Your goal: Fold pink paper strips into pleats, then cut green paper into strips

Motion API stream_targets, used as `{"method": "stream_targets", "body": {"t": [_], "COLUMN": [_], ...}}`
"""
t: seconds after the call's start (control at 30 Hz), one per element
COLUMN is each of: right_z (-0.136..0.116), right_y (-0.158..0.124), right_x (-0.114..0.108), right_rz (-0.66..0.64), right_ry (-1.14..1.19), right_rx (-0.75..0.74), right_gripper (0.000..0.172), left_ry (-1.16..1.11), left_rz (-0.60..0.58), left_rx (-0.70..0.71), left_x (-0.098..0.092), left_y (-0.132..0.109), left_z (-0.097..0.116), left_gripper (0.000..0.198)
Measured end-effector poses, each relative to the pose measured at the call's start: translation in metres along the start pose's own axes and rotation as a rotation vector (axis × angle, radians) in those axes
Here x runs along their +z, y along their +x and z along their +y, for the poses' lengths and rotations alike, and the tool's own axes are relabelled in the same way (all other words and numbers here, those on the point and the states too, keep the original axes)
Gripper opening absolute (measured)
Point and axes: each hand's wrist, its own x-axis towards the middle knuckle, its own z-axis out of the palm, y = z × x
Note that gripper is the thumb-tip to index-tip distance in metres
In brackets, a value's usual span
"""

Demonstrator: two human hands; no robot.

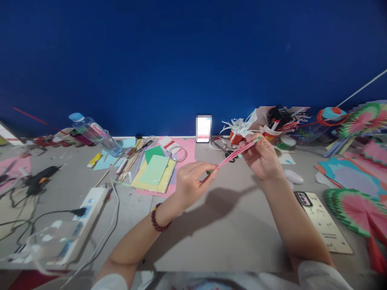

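A folded pink paper strip with green ends [234,155] is held above the grey table [229,225] between both hands. My left hand [192,183], with a dark red bead bracelet on its wrist, pinches the strip's lower left end. My right hand [262,158] grips the upper right end with closed fingers. The strip slants up to the right. Just behind it lie scissors [225,152].
A stack of coloured paper sheets [155,175] lies left of my hands. A power strip [77,227] with cables, a glue gun [39,179] and a water bottle [93,133] are at left. Paper fans [352,207], a phone [322,221] and cups [270,135] sit right. An upright phone [203,129] leans on the blue wall.
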Motion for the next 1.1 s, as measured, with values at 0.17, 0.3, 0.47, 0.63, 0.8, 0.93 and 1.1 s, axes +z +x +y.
{"method": "stream_targets", "body": {"t": [0.17,0.3,0.47,0.63,0.8,0.93,1.1], "right_z": [-0.010,-0.005,0.040,0.071,0.069,0.063,0.061], "right_y": [0.007,0.009,0.011,0.011,0.009,0.011,0.014], "right_x": [-0.022,-0.030,-0.025,-0.028,-0.033,-0.035,-0.032], "right_rz": [-0.215,-0.380,-0.439,-0.426,-0.352,-0.345,-0.240], "right_ry": [-0.541,-1.077,-1.489,-1.501,-1.338,-0.974,-0.670], "right_rx": [-0.183,-0.303,-0.359,-0.210,-0.024,0.157,0.388], "right_gripper": [0.022,0.005,0.012,0.010,0.010,0.014,0.024], "left_ry": [0.205,0.517,0.647,0.515,-0.153,-0.365,-0.347], "left_rz": [-0.157,-0.241,-0.406,-0.408,-0.326,-0.276,-0.192], "left_rx": [-0.031,0.089,0.082,-0.056,-0.572,-0.722,-0.737], "left_x": [-0.007,0.004,0.029,0.033,0.028,0.026,0.022], "left_y": [0.008,0.001,-0.022,-0.033,-0.028,-0.024,-0.023], "left_z": [-0.022,-0.052,-0.091,-0.114,-0.122,-0.130,-0.136], "left_gripper": [0.007,0.013,0.024,0.018,0.013,0.025,0.022]}}
